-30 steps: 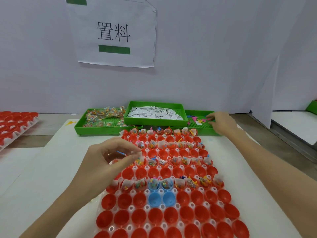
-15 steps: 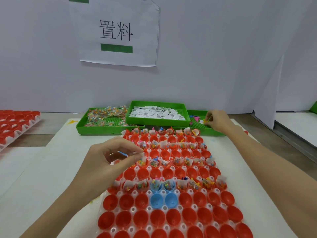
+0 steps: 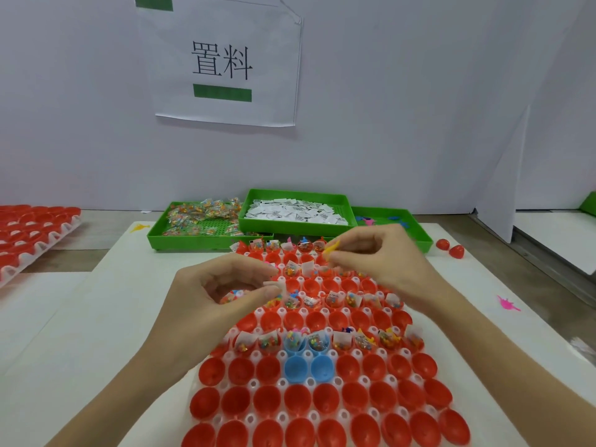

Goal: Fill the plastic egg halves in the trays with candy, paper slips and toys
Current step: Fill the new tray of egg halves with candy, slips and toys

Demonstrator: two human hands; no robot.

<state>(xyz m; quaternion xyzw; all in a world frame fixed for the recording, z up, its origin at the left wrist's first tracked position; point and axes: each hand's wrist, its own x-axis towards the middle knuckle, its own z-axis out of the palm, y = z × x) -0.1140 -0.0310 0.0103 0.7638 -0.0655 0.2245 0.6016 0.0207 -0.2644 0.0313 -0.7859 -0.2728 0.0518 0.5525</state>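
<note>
Your right hand (image 3: 380, 266) pinches a small yellow toy (image 3: 332, 248) between thumb and forefinger; the other fingers curl loosely under the palm. The toy sits above the far rows of the egg tray (image 3: 309, 375), just over the filled halves nearest the green bins.

Your left hand (image 3: 213, 295) is curled, thumb and forefinger drawn close together at a white paper slip (image 3: 275, 285). Small colored pieces show inside the curl of the palm; you cannot tell exactly what they are. This hand hovers over the left side of the tray, near its third filled row.

The tray holds red egg halves (image 3: 354, 401) in rows, open side up, with four blue egg halves (image 3: 296, 367) near its middle. The near rows are empty. One row across the middle, including two of the blue halves, holds candy packets and slips, as do several far rows. Between them lies a row of empty red halves.

Beyond the tray stand three green bins side by side: the candy bin (image 3: 158, 237) on the left, the slip bin (image 3: 258, 195) in the middle and raised over its neighbors, and the toy bin (image 3: 422, 240) on the right.

A pink toy (image 3: 508, 304) lies on the white table (image 3: 80, 333) to your right. Two loose red halves (image 3: 450, 248) rest beside the toy bin. A second tray of red halves (image 3: 32, 233) stands at the far left. A paper sign (image 3: 222, 59) hangs on the wall behind.
</note>
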